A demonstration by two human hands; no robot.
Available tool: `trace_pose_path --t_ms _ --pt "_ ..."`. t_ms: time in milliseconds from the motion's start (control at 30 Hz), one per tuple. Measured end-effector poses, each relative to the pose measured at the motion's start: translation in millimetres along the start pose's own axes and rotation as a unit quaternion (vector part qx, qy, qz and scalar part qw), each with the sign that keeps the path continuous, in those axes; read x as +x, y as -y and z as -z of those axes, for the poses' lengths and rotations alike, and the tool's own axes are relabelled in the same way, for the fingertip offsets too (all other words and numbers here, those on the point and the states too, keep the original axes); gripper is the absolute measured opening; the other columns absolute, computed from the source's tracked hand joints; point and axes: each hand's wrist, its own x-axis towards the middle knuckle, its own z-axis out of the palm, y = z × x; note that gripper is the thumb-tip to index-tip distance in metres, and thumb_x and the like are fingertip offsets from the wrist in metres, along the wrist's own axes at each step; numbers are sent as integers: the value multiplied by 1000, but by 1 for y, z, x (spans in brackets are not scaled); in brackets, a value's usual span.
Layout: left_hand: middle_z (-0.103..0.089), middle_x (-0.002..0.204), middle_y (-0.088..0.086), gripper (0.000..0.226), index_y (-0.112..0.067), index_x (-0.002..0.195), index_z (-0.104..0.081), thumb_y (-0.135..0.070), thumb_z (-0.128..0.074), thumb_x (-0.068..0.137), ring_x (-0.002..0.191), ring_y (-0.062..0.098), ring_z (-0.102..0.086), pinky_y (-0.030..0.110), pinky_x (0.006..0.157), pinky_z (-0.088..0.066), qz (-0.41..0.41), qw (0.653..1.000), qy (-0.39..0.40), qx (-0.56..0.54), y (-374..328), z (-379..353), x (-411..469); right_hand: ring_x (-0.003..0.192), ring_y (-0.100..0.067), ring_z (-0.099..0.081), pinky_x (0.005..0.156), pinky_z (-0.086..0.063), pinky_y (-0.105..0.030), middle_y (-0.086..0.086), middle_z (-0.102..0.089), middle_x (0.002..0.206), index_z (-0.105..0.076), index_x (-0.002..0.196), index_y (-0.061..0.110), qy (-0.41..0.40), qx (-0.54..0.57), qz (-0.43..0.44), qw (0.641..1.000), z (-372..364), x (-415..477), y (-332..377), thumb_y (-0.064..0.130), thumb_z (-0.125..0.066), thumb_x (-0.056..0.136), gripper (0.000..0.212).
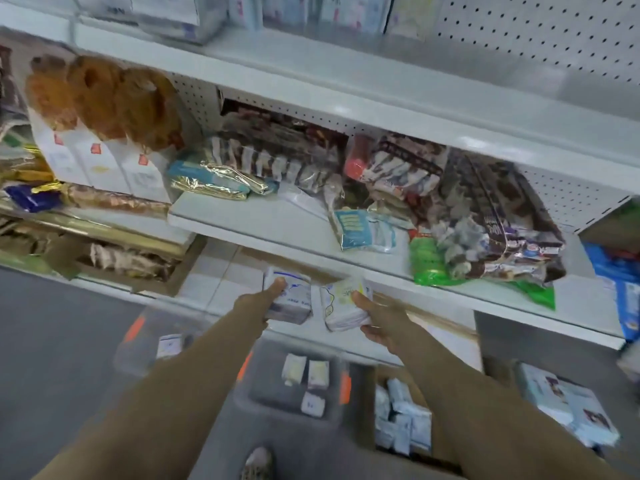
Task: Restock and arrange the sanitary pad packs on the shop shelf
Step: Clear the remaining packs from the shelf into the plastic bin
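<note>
Left grip (268,301) clasps a blue-printed white pack (292,303), right grip (377,320) a yellow-printed pack (341,303). Either may snag the white metal shelf (263,223).

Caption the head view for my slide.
Left hand holds a blue-print pad pack, right hand a yellow-print pad pack, before the shelf.

No text, brand or number is legible. Blue print on the left pack (294,301), at 7 o'clock, and the right pack (341,303), at 5 o'clock, is blurred. White lettering on the dark bag (512,230), at 3 o'clock, is unreadable, as are the orange labels on the boxes (104,168), at 10 o'clock.
</note>
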Motion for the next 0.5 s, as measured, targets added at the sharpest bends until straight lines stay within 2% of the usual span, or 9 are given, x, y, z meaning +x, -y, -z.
trace_pose_path --t_ms 100,200,267,333,400,433,467,500 --pt "-71 80 11 58 -6 82 -70 -61 -83 68 68 24 -54 35 71 -47 38 999 0 18 23 6 42 71 -22 -58 61 -52 -27 -13 -66 80 -67 90 2 -21 -9 -38 999 -19 36 -35 43 -86 76 48" --pt "-72 96 13 84 -2 110 -67 -65 -85 58 76 22 -61 37 80 -55 89 996 -7 24 51 11 75 75 -23 -64 74 -57 -33 -12 -73 84 -70 92 2 -37 -26 -83 995 -32 60 -69 48 -86 73 53" --pt "-72 100 14 95 -4 131 -60 -63 -84 61 69 19 -65 32 71 -55 104 994 -6 37 72 11 97 70 -23 -63 72 -56 -36 -11 -72 78 -70 86 5 -47 -31 -108 993 -42 78 -93 54 -87 68 55" --pt "-74 80 9 96 -5 145 -46 -53 -84 71 49 11 -65 26 55 -50 110 993 -5 36 95 6 118 58 -21 -58 59 -50 -34 -11 -69 72 -70 84 5 -52 -42 -126 990 -49 100 -119 62 -88 54 67" --pt "-71 58 1 107 -2 145 -45 -54 -89 63 42 8 -64 25 52 -52 123 992 -16 31 123 1 144 56 -21 -59 59 -53 -33 -11 -70 74 -72 90 3 -60 -51 -136 988 -54 129 -149 63 -90 51 74" --pt "-72 61 3 118 -2 139 -51 -64 -92 48 48 11 -67 29 58 -56 136 990 -25 19 139 -2 160 61 -21 -63 62 -55 -32 -10 -71 78 -73 95 3 -61 -52 -147 986 -56 144 -162 61 -90 56 73" --pt "-74 72 7 127 -2 130 -59 -73 -90 30 58 18 -70 35 65 -60 148 988 -34 17 154 -6 174 68 -21 -66 63 -56 -30 -10 -72 83 -73 99 3 -63 -51 -162 983 -59 157 -175 59 -89 60 70" --pt "-74 85 12 125 0 120 -63 -75 -89 23 66 25 -69 40 70 -61 169 985 -40 21 167 -10 185 72 -20 -68 58 -56 -26 -9 -72 87 -72 101 3 -68 -50 -174 981 -62 171 -187 57 -88 65 67"
